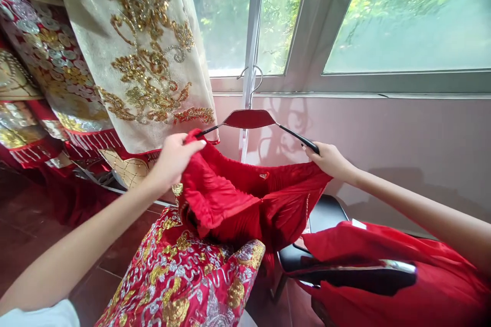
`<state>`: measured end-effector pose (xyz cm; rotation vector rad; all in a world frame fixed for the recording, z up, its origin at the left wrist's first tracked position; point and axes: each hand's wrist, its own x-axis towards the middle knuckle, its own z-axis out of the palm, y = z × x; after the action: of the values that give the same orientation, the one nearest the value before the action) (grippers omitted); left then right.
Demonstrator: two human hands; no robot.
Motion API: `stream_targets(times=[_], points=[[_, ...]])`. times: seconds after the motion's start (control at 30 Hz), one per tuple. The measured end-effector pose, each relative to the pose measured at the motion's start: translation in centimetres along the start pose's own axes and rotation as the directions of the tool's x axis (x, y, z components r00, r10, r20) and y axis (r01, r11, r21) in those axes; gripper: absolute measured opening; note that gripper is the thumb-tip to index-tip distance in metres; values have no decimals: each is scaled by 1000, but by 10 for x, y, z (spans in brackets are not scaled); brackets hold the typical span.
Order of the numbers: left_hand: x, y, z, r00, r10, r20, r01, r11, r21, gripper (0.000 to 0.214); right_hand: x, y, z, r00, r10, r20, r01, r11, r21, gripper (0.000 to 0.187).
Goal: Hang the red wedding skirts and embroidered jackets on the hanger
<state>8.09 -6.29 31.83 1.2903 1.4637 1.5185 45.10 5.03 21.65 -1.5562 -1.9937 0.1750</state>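
Note:
A red ruched off-shoulder top [230,199] hangs spread between my two hands. Its left shoulder is drawn over one end of a dark clothes hanger [249,118], which has a wide middle and a metal hook. My left hand [174,158] is closed on the top at that end, thumb along the fabric. My right hand [332,161] is closed around the other end of the hanger, with the top's right edge at its fingers. Below the top lies a red cloth with gold and silver embroidery [184,276]; whether the two are joined is hidden.
Embroidered garments hang at left, the nearest a cream one [146,51]. A black chair [326,214] stands at right, with red fabric [356,245] draped over it. A thin silver pole [249,76] rises behind the hanger, before the window [406,20] and pink wall [414,143].

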Motion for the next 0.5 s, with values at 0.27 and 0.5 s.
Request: stream_targets(times=[0.27,0.5], points=[[15,-28,33,896,265,356,-441,626,643,27,11,27,1,999,-48,1,48,995,92,30],[34,7,141,344,726,596,-892,54,448,23,9,9,-8,996,-71,59,59,981,185,34]])
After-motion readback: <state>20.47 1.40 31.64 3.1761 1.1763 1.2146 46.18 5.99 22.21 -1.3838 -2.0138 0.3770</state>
